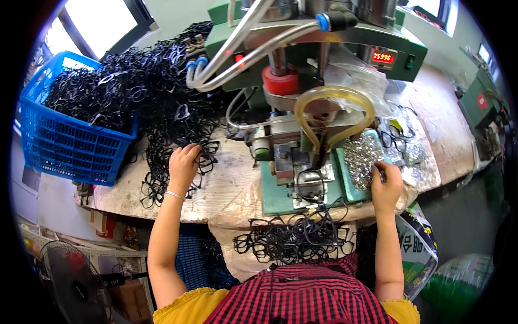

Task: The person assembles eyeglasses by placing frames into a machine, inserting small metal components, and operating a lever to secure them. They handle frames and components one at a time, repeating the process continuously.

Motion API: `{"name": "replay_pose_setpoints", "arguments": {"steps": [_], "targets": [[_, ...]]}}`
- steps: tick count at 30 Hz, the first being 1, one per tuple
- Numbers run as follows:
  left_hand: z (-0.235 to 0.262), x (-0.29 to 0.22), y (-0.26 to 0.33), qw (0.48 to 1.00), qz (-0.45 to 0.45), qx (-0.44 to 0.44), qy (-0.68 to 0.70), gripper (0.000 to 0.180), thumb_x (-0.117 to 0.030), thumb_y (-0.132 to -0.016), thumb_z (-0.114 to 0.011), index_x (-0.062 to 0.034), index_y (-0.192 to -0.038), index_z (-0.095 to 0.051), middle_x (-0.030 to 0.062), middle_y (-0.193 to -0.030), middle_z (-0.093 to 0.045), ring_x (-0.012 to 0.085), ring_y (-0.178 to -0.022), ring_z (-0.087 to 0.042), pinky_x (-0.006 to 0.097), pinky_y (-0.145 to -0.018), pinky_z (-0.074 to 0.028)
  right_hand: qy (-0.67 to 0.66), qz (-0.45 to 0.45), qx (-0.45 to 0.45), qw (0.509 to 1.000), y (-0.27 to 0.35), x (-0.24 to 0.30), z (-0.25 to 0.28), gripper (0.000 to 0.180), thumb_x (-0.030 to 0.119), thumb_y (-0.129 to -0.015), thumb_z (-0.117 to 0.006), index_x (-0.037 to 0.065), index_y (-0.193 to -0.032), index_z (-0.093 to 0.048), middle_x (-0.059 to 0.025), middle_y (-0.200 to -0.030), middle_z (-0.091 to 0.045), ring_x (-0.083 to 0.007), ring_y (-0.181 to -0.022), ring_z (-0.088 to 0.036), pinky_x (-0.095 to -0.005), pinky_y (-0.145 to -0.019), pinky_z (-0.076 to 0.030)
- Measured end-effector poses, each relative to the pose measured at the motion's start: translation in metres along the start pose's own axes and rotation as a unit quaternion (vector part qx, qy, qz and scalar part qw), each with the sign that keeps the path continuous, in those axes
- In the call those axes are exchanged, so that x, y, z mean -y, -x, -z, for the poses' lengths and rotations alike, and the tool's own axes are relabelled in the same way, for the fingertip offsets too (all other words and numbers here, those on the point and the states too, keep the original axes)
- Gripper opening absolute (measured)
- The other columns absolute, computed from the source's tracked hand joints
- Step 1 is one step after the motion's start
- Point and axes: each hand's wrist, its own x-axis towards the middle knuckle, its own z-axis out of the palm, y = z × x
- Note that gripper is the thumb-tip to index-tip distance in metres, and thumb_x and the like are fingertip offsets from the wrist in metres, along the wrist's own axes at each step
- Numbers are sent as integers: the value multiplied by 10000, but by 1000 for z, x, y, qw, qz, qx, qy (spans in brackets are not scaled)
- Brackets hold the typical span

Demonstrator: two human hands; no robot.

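Left of centre in the head view, a loose spread of black spectacle frames (159,148) is met by the left hand (184,166), its bent fingertips set over the right part of the spread; whether a frame is gripped cannot be told. Right of centre, small shiny metal pieces (362,157) are held in a green tray (356,195), whose long axis is pointed roughly up and down the picture. The right hand (387,186) is placed at the tray's right edge, thumb and fingers drawn together; the pieces are spread mainly to the left of its fingertips, and whether one is pinched cannot be seen. Between the hands, the metal fixture (313,191) of a press (367,35) is positioned, and is judged nearer to the right hand. From the left hand it is found rightward and slightly lower. More frames (294,237) are piled below it, at lower centre.
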Motion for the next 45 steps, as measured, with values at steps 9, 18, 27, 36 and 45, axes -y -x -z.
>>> {"name": "replay_pose_setpoints", "arguments": {"steps": [9,18,27,36,45], "targets": [[-22,-87,-16,800,306,-179,485,249,-231,-1063,-508,-40,-922,-582,31,-864,-629,87,-656,-583,240,-556,-435,-243,-17,50,969,-33,92,-22,99,18,-806,-681,34,-897,-718,-126,-886,-705,-305,-859,-669,-367,-784,-514],[6,-137,61,504,399,-150,751,299,-323,-1084,-411,-60,-1052,-550,160,-987,-688,305,-897,-705,350,-801,-592,17,51,30,998,2,6,5,150,-32,-797,-680,39,-922,-725,-131,-879,-715,-319,-860,-673,-418,-843,-534],[153,-244,-58,712,145,-179,663,375,-385,-1089,-256,-55,-999,-412,197,-759,-634,253,-615,-626,332,-566,-576,-509,-319,15,800,-6,0,-33,172,30,-918,-669,-8,-1083,-700,-52,-991,-715,-120,-912,-655,-246,-869,-501],[118,-241,-75,788,69,-239,564,281,-249,-1080,-245,-24,-1017,-400,253,-821,-654,275,-662,-641,339,-623,-589,-469,-125,105,868,-14,129,-35,200,12,-867,-695,-19,-1060,-653,-95,-998,-719,-169,-958,-664,-300,-862,-515],[119,-234,-93,788,75,-256,555,285,-226,-1081,-267,-3,-993,-423,245,-803,-648,249,-624,-630,289,-559,-535,-580,-201,155,774,-12,140,-33,461,-25,-872,-667,-22,-1285,-462,-115,-1107,-703,-158,-1091,-616,-307,-969,-455]]}}
